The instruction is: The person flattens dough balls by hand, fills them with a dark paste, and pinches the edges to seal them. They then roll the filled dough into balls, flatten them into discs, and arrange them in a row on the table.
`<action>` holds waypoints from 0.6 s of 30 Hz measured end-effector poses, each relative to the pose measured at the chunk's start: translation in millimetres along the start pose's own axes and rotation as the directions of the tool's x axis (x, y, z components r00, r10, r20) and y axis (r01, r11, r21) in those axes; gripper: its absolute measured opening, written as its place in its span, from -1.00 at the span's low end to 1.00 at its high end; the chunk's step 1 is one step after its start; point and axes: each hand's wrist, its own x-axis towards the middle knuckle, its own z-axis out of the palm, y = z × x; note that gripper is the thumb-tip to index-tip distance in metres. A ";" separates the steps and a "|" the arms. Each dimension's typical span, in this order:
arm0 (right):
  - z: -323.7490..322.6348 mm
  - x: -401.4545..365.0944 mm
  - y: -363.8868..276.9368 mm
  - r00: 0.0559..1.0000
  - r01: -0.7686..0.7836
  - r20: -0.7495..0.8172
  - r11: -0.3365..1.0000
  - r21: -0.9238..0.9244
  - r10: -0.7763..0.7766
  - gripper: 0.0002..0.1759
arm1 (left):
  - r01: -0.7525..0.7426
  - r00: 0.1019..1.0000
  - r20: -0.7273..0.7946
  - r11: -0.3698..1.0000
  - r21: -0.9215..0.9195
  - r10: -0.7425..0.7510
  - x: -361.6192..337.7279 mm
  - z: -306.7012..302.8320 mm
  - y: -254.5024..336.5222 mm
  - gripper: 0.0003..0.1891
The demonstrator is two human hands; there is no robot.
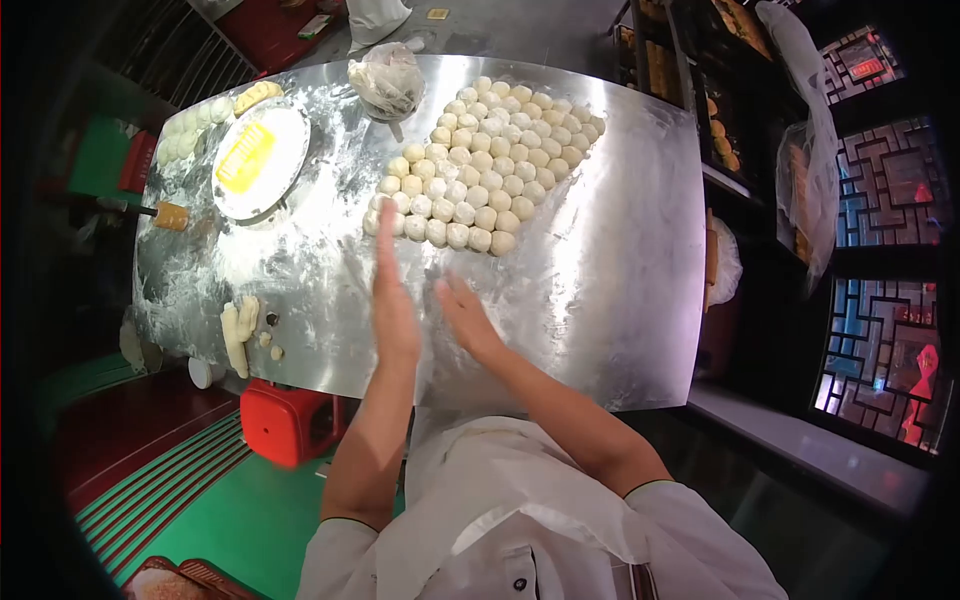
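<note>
On the floured metal table, my left hand (394, 300) is held on edge with its fingers stretched forward. Its fingertips overlap the near-left corner of a large block of pale round dough balls (488, 172), set close together in rows. My right hand (468, 316) is just to the right, slightly blurred, fingers extended and apart from the left hand. Nothing shows in either palm. Bare metal table (560, 330) lies around and below both hands.
At the left stand a white oval plate (290, 180) with yellow contents, a wooden-handled tool (171, 216) and dough strips (235, 340). More dough balls (180, 140) sit at the far-left edge. A plastic bag (386, 82) stands behind; a red stool (277, 425) is below.
</note>
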 end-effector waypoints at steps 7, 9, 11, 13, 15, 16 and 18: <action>-57.3 -31.2 -110.4 0.479 0.878 0.094 0.474 -0.068 -0.873 -0.30 | 0.091 0.987 -0.078 0.880 -0.466 -0.143 -16.3 -40.4 -104.7 -0.29; -39.5 -6.3 -39.5 0.617 0.778 0.179 0.628 0.008 -0.766 -0.37 | 0.193 0.956 -0.106 0.860 -0.472 -0.273 -29.0 30.8 -56.5 -0.25; -63.6 7.4 -13.8 0.666 0.642 0.080 0.516 -0.567 -0.741 -0.40 | 0.350 0.902 -0.080 0.828 -0.437 -0.424 -30.2 32.4 -24.5 -0.27; -99.2 17.0 52.2 0.824 0.502 -0.073 0.784 -0.366 -0.562 -0.39 | 0.088 0.996 -0.002 0.995 0.056 -0.088 -43.8 2.6 -2.1 -0.36; -157.3 -26.7 66.7 0.942 0.309 -0.073 0.930 -0.201 -0.328 -0.44 | 0.134 0.987 -0.135 0.898 0.420 -0.084 -60.2 -79.5 -18.0 -0.47; -184.5 -44.0 98.7 0.963 0.236 -0.079 0.948 -0.214 -0.258 -0.53 | 0.235 0.972 -0.085 0.902 0.362 -0.219 -82.7 -135.7 -29.4 -0.48; -235.7 -104.7 147.6 0.985 0.147 -0.029 0.903 -0.403 -0.173 -0.69 | 0.664 0.747 -0.309 0.686 0.297 -0.589 -130.1 -188.6 -36.7 -0.48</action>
